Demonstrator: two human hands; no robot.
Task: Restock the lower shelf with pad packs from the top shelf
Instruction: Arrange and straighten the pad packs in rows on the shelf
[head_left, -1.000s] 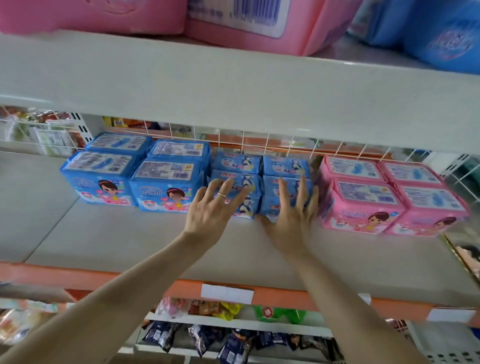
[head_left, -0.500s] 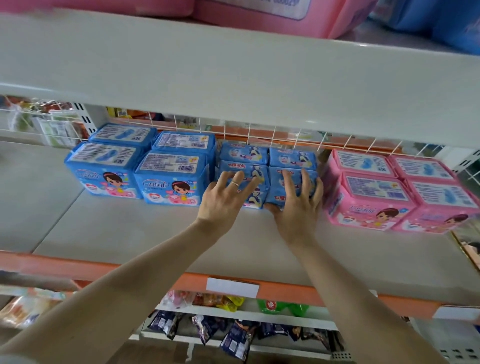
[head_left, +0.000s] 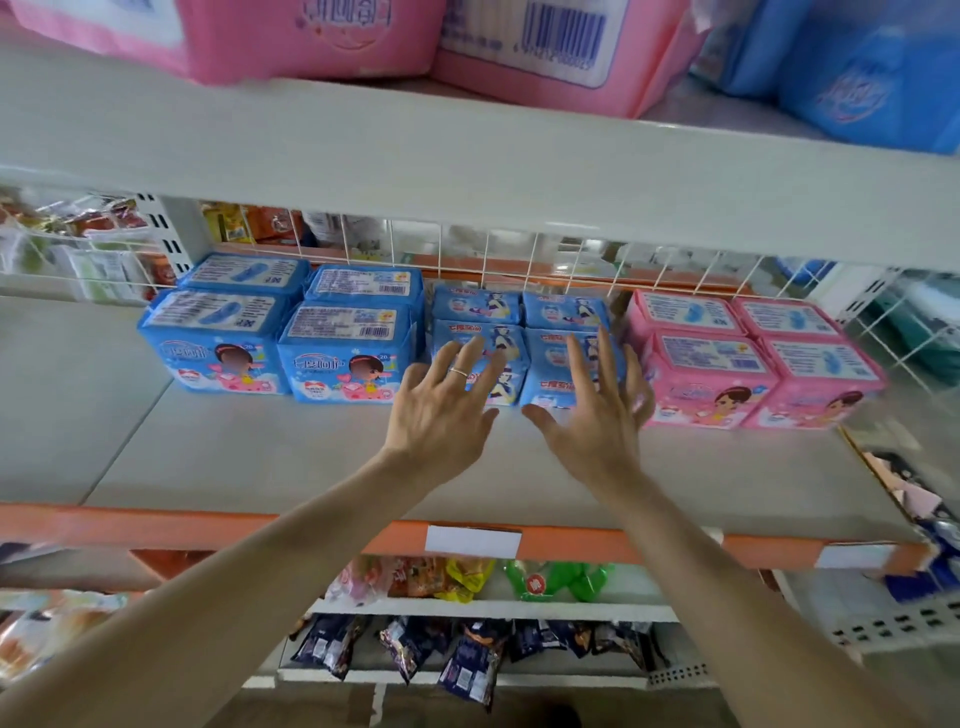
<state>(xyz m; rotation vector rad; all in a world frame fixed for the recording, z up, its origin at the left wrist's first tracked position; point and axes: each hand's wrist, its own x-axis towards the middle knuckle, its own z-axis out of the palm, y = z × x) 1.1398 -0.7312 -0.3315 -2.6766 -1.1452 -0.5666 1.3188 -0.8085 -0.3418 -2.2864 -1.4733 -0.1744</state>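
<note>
Two bare forearms reach up from the bottom of the view, over the orange edge strip of the lower shelf and its blank white label. The left hand, wearing a ring, and the right hand are side by side in front of the small blue pad packs. Each grip is wide open, fingers straight and spread, holding nothing. The fingertips overlap the two front packs; whether they touch is unclear. Left of the small blue pad packs sit larger blue packs; to their right, pink packs. Behind them runs a white wire grid. Above them, the top shelf carries big pink packs and big blue packs.
</note>
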